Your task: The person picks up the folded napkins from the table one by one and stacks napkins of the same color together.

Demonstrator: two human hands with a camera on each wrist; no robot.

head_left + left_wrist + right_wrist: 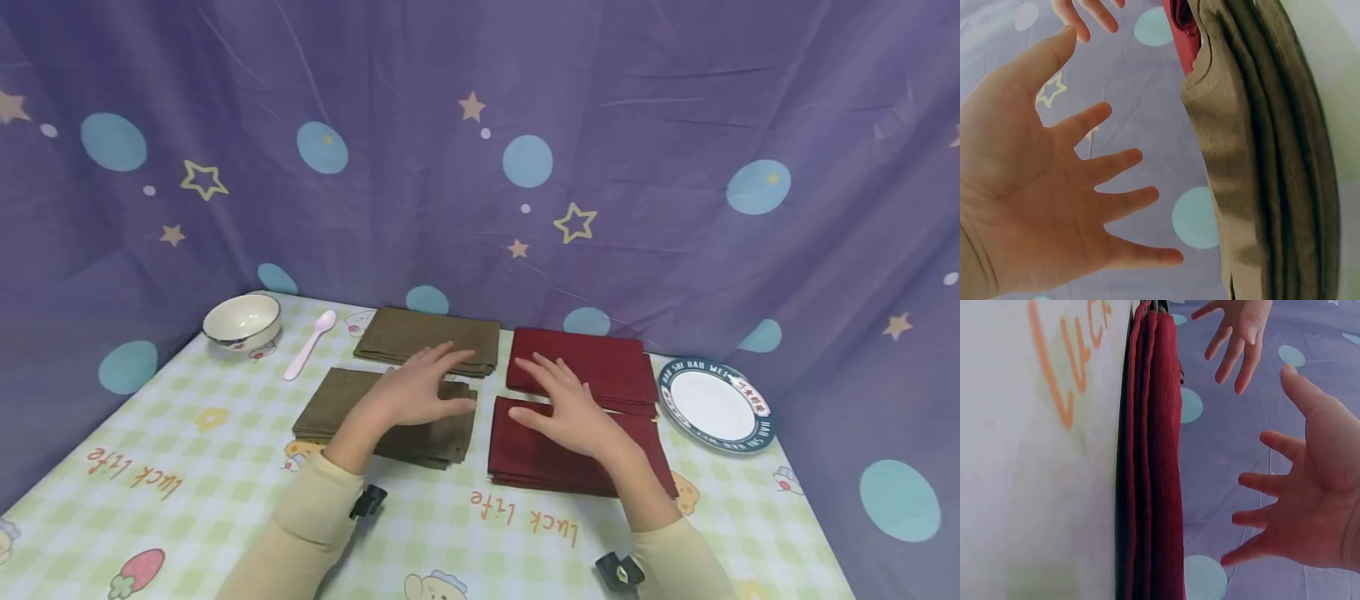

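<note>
Two folded brown cloths lie left of centre, the rear brown cloth (427, 329) behind the front brown cloth (330, 404). Right of them are two folded dark red cloths, the rear red cloth (592, 354) and the front red cloth (525, 450). My left hand (420, 387) hovers over the brown pair, fingers spread, holding nothing. Above the red pair is my right hand (573, 412), its fingers also apart and nothing in it. Both wrist views show a gap between each hand and the layered cloth edges, brown (1260, 150) on one side and red (1160, 456) on the other.
A white bowl (243, 321) stands at the far left corner, beside a pink spoon (311, 344). At the right lies a plate (712, 404) with a dark lettered rim. A purple curtain (420, 208) hangs behind the checked tablecloth (225, 508).
</note>
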